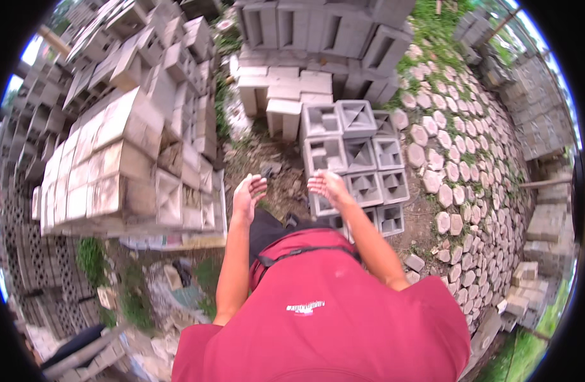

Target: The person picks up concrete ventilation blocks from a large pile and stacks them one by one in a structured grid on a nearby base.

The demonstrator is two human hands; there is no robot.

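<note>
Saw a pale stack of blocks (82,191) already piled at the left of the frame: counted one stack, too overlapped for a block total. Found large grey upright blocks (314,25) also standing stacked at the upper centre; counted at least four. Located the low stack of hollow blocks (356,167) right of centre, set in close rows; counted about eleven compartments, some hidden by the right arm (375,245). Judged the stacking well advanced, but could not tell what was left. Counted about six in the group of smaller pale blocks (283,108) just above centre. Counted two hands near the centre, apart and seemingly empty: saw the left hand (249,194) loosely spread, fingers curled, and the right hand (328,186) likewise, over the low stack's left side. Could not tell whether touching it.
</note>
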